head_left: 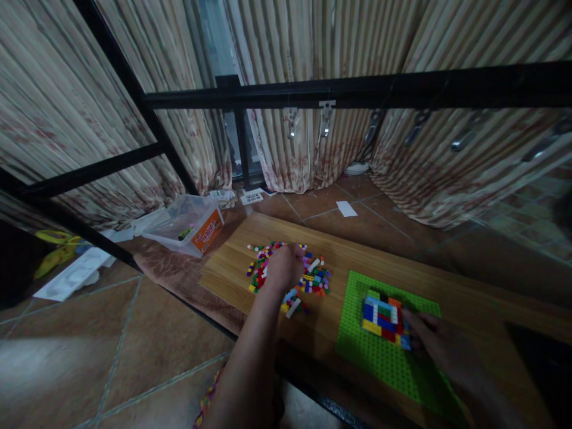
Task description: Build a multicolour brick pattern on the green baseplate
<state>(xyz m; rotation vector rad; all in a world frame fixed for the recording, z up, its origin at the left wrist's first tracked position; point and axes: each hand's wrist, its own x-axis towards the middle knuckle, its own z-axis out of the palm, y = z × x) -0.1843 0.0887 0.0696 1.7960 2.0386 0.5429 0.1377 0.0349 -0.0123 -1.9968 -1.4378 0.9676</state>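
Note:
My left hand (285,267) is over a loose pile of small toy building bricks (315,280) in many colours. Its fingers are curled downward and closed; whatever they may hold is hidden behind the hand. On the right, a green studded baseplate (379,363) lies on the wooden board. A block built of red, blue, yellow, white and light blue bricks (383,319) is on or just above it; I cannot tell which. My right hand (431,339) grips that build at its right edge, thumb towards the top and the other fingers partly hidden in shadow.
A clear plastic box (179,223) with an orange label stands left of the board (232,250). Black metal bars (313,93) with hanging clips cross in front of striped curtains (286,47). Papers (346,208) lie on the tiled floor, and white packaging (78,274) sits far left.

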